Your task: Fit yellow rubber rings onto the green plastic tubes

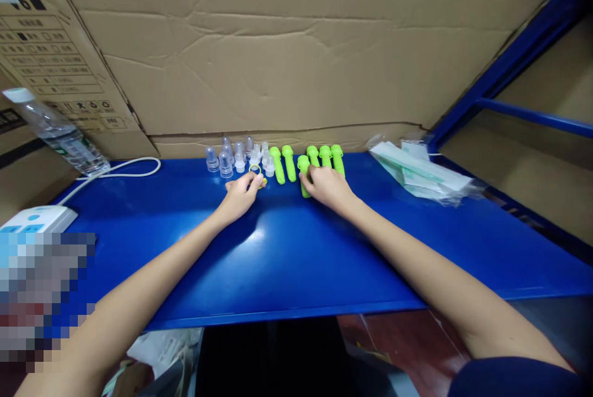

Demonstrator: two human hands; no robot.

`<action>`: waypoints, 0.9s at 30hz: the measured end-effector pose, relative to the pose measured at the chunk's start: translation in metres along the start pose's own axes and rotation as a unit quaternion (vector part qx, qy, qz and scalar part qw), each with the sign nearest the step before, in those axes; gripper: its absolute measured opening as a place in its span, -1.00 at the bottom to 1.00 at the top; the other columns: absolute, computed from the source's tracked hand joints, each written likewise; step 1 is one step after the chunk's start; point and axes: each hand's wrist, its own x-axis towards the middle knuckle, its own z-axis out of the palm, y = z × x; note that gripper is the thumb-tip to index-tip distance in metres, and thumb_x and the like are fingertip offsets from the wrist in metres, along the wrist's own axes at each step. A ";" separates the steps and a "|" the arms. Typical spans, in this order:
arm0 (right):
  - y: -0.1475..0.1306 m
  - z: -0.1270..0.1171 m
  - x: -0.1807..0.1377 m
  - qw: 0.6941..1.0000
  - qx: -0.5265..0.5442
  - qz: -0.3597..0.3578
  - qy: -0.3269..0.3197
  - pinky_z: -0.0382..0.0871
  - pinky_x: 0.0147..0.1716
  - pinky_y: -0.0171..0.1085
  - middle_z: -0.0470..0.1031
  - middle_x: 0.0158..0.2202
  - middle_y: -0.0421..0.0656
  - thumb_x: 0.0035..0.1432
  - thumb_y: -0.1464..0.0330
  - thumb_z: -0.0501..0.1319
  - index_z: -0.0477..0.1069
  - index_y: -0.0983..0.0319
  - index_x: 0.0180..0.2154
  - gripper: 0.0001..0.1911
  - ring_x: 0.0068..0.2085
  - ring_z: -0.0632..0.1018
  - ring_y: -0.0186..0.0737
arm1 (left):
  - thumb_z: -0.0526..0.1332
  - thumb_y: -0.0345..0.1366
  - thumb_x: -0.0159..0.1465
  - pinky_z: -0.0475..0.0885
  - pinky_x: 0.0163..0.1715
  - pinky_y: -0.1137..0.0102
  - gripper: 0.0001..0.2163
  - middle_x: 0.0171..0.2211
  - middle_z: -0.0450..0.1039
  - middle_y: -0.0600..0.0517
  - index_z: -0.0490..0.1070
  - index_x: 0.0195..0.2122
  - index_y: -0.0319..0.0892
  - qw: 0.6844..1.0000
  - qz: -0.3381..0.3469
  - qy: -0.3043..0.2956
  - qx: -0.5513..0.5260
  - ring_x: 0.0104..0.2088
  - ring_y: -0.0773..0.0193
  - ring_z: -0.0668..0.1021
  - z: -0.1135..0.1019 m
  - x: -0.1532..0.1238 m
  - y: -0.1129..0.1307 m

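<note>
My left hand point(244, 193) is closed in a pinch on a small yellow ring-shaped piece point(255, 168), which stands up above the fingertips. Just behind it are several clear plastic caps point(225, 165), some with white bases. On the other side, my right hand point(327, 184) has its fingers closed around a lime-green torch-shaped plastic piece point(303, 164), whose wide head points away from me. More green torch-shaped pieces point(290, 163) lie in a row to both sides of that one. The right fingers hide part of the held piece.
A cardboard wall point(278, 76) rises behind the blue table point(259, 273). On the left are a water bottle point(65, 141), a white cable point(134, 173) and a power strip point(41, 219). Plastic-wrapped packets point(424, 168) lie at the right, near a blue metal frame point(504, 82).
</note>
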 end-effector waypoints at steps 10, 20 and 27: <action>0.003 0.014 0.004 0.995 0.097 -0.019 0.025 0.47 -0.27 -0.01 0.56 -0.34 0.12 0.18 0.33 0.08 0.09 0.50 0.22 -0.38 -0.29 0.62 0.18 | 0.17 0.02 0.34 0.32 -0.30 0.47 -0.62 -0.31 0.54 -0.01 0.48 -0.36 -0.24 0.966 -0.107 0.003 -0.234 -0.26 0.30 0.54 0.000 0.006 -0.008; -0.022 0.004 -0.021 0.962 0.155 -0.197 0.105 0.36 -0.44 -0.18 0.50 -0.42 -0.10 0.24 0.23 0.02 0.11 0.36 0.22 -0.43 -0.48 0.52 -0.12 | 0.27 -0.24 0.32 0.38 -0.25 0.49 -0.83 -0.26 0.60 -0.04 0.48 -0.31 -0.27 0.912 -0.165 0.090 -0.364 -0.27 0.37 0.61 -0.003 0.012 -0.005; -0.027 -0.001 -0.031 0.950 0.055 -0.286 0.114 0.31 -0.45 -0.26 0.56 -0.37 -0.08 0.25 0.24 -0.02 0.20 0.36 0.21 -0.44 -0.48 0.51 -0.21 | 0.13 -0.45 0.38 0.44 -0.21 0.50 -0.87 -0.35 0.59 -0.01 0.40 -0.33 -0.25 0.880 -0.180 0.159 -0.409 -0.32 0.41 0.63 -0.005 0.013 0.004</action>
